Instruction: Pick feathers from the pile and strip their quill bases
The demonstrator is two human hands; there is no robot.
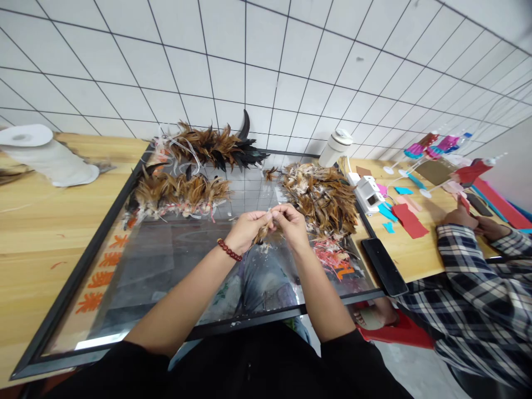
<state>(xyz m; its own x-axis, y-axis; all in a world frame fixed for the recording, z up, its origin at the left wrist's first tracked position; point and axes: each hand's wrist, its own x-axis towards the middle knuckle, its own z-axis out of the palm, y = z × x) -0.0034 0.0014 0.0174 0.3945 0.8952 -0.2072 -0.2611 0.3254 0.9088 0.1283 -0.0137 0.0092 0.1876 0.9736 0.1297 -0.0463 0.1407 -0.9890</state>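
Note:
Over the middle of a black-framed glass panel [166, 249], my left hand [248, 228] and my right hand [291, 223] meet, with fingers pinched together. Between them they grip a small brown feather piece [261, 235], whose tip hangs below my fingers. A red bead bracelet [229, 250] circles my left wrist. To the right of my right hand is a large heap of brown feathers [326, 199], with pink strands [332, 257] below it. Two rows of feathers lie at the back left: a brown one [178, 194] and a darker one [216, 145] behind it.
A white ribbon roll [50, 155] stands at the left. A white bottle [334, 148], a power adapter [369, 195] and a black phone [384, 267] line the right side. Farther right are red paper pieces [409, 220] and a person in a checked sleeve [465, 260].

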